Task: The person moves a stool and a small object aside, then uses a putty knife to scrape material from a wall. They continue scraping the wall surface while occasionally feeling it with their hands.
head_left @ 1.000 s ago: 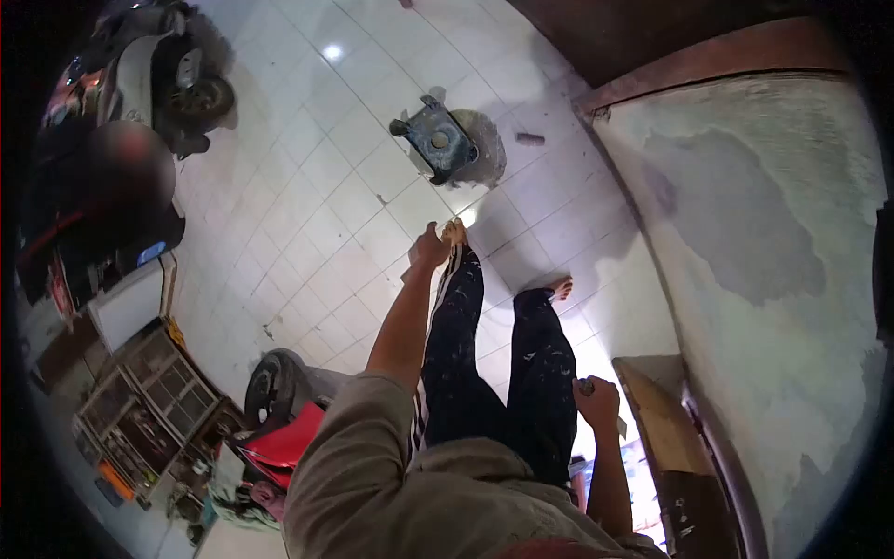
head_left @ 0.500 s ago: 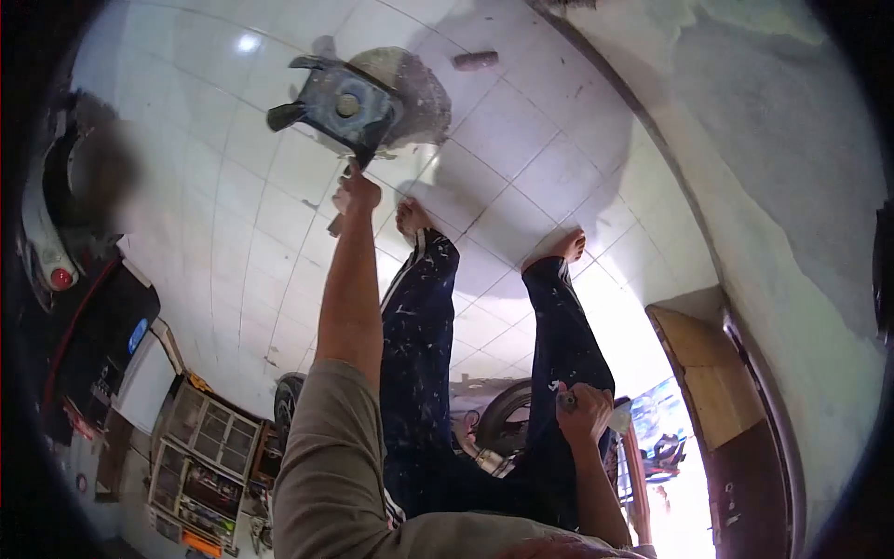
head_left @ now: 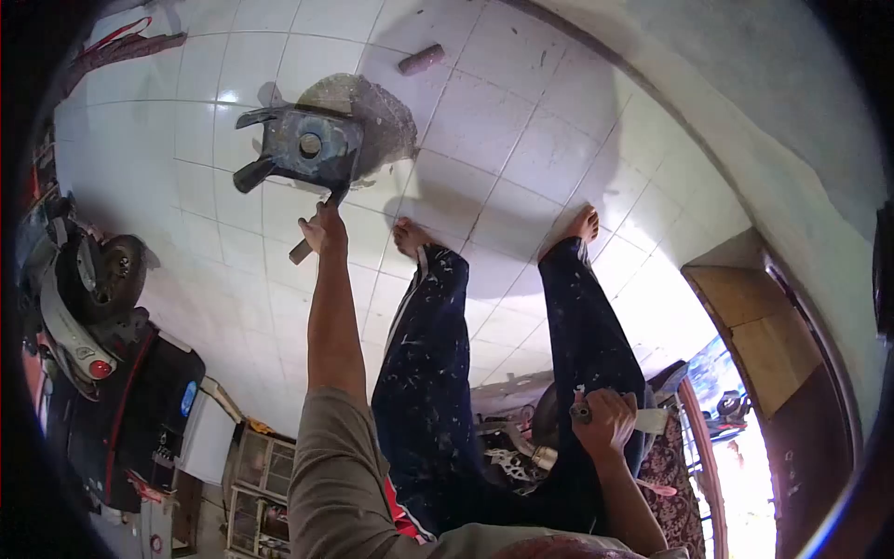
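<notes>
An overturned dark stool or stand (head_left: 326, 149), with a bluish, stained face and a round disc at its centre, is on the tiled floor beside a grey, wet-looking patch (head_left: 386, 121). My left hand (head_left: 324, 228) is closed around its near leg, whose brownish end (head_left: 300, 252) sticks out beyond the hand. Near my knee, my right hand (head_left: 607, 421) grips a scraper-like tool; its round handle end (head_left: 580, 411) points left and its pale flat blade (head_left: 652, 421) sticks out to the right.
A short brownish cylinder (head_left: 421, 60) lies on the tiles (head_left: 456, 121) past the patch. My bare feet (head_left: 410, 238) are on the floor. A motorcycle (head_left: 93, 298) stands at the left, a glass-fronted cabinet (head_left: 256, 484) at lower left, and a wooden door (head_left: 768, 335) at the right.
The camera view has shifted, so the stool and my left hand appear farther left and lower. My right hand still holds the tool; more of its blade shows.
</notes>
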### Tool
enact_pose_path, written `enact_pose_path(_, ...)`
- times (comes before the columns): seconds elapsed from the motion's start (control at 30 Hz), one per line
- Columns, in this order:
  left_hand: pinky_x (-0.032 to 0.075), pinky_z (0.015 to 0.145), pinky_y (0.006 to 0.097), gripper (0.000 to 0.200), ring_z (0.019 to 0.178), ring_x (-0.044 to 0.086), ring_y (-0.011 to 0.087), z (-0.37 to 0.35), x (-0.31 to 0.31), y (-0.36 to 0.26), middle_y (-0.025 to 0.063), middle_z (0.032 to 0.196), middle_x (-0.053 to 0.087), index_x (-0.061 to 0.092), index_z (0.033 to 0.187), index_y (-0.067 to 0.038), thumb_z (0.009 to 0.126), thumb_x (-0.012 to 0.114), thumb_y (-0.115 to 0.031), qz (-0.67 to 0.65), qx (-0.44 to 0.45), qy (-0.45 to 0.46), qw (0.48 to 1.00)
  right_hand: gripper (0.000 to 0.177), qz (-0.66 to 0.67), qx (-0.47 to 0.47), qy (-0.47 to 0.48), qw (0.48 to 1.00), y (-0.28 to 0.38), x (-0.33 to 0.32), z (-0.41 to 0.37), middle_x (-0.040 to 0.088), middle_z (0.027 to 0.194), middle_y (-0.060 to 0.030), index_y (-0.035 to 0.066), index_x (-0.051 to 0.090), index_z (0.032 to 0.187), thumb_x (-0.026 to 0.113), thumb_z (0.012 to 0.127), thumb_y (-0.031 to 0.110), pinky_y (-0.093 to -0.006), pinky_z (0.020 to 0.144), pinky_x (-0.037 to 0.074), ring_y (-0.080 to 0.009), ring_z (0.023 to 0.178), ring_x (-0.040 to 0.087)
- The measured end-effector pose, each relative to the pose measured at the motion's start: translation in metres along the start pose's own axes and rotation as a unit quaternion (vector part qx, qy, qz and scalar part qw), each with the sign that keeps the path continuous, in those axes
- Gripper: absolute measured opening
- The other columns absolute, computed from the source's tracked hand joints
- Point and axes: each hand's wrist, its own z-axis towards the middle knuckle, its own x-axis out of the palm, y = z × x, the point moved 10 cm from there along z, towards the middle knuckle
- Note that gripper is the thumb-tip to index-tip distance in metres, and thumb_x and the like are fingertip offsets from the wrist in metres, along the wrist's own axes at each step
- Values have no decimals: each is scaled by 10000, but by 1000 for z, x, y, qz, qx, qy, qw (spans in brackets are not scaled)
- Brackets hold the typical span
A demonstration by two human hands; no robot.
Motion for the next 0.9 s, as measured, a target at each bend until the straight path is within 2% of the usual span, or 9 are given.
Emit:
enact_pose_path(0.07,395,981,484,156,869,716,217,-2,-17,11,24,1097,657,635,1059,-172,959,521,-139,-62,9,-15,998,185,0,4,15,1000,-1,9,-5,606,643,-48,118,588,648,737,754,150,-423,653,378,-258,650,611)
enact_pose_path(0.3,456,817,457,139,820,704,292,-46,-140,34,72,872,719,656,950,-143,969,581,-258,-80,152,-88,981,175,19,-10,10,1000,-3,19,-18,622,681,-54,106,590,664,715,767,175,-421,680,383,-257,662,610)
enact_pose_path(0.43,499,825,423,217,889,704,273,-86,-202,27,111,970,736,658,1071,-62,976,609,-251,-214,228,30,949,234,49,-21,-11,998,0,18,-19,592,642,-77,98,542,636,708,789,157,-433,652,387,-286,635,598)
enact_pose_path(0.53,496,859,302,317,921,615,118,-121,-220,-1,64,1019,711,586,1277,-7,1017,596,-188,-565,234,194,767,228,45,-9,4,999,-3,22,-23,600,662,-72,103,547,639,700,794,170,-436,674,393,-280,650,598)
enact_pose_path(0.57,480,695,266,306,766,561,87,-127,-232,-14,7,885,672,582,1234,-13,1013,607,-223,-597,266,164,739,228,48,-6,1,999,-5,24,-25,600,662,-72,103,547,639,700,794,170,-436,674,393,-280,650,598)
enact_pose_path(0.63,365,538,229,278,625,438,37,-136,-205,-38,-54,726,541,598,1106,-37,994,636,-289,-642,153,317,681,128,54,-10,26,998,-10,32,-29,651,735,-31,137,645,711,762,673,172,-403,724,402,-236,729,635)
enact_pose_path(0.67,275,454,207,292,545,343,24,-141,-203,-62,-76,617,405,524,903,-131,964,638,-393,-663,146,320,661,128,52,-7,21,998,-13,31,-30,651,735,-31,137,645,711,762,673,172,-403,724,402,-236,729,635)
enact_pose_path(0.87,215,465,257,481,466,277,63,-144,-176,-225,-63,495,340,406,653,-185,966,629,-474,-772,274,346,458,134,62,8,45,997,-26,37,-39,671,767,-28,146,683,770,771,681,195,-409,754,414,-231,756,652)
enact_pose_path(0.9,251,526,245,481,479,276,65,-140,-170,-248,-61,499,342,406,671,-194,945,639,-514,-798,229,357,428,138,56,3,50,997,-28,40,-40,670,765,-27,146,678,769,772,686,203,-409,756,414,-230,758,652)
